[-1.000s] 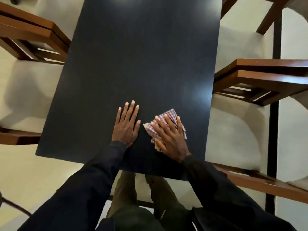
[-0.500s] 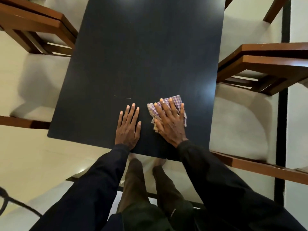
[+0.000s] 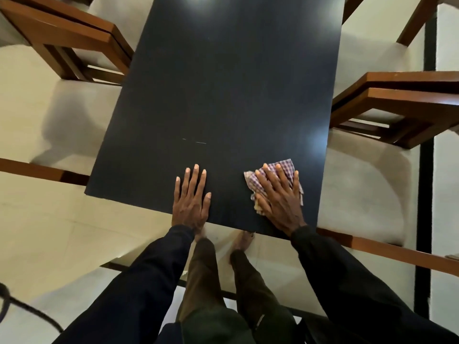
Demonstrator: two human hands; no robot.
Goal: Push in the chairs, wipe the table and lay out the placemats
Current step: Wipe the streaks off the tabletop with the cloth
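A dark rectangular table (image 3: 223,83) fills the middle of the head view. My left hand (image 3: 191,199) lies flat on it near the front edge, fingers straight and spread. My right hand (image 3: 280,197) presses a crumpled checked cloth (image 3: 285,167) onto the table near the front right corner, fingers straight over the cloth. Wooden chairs with cream seats stand at both sides: one at the right (image 3: 397,105), one at the far left (image 3: 62,38). No placemats are in view.
A cream seat cushion (image 3: 360,189) lies close by the table's right edge, another cushion (image 3: 82,115) by the left edge. A black vertical post (image 3: 426,170) runs down the right side. My legs stand at the table's front edge on a pale floor.
My right hand has slid the cloth to the right, away from my left hand and toward the right edge. The left hand has stayed flat in place.
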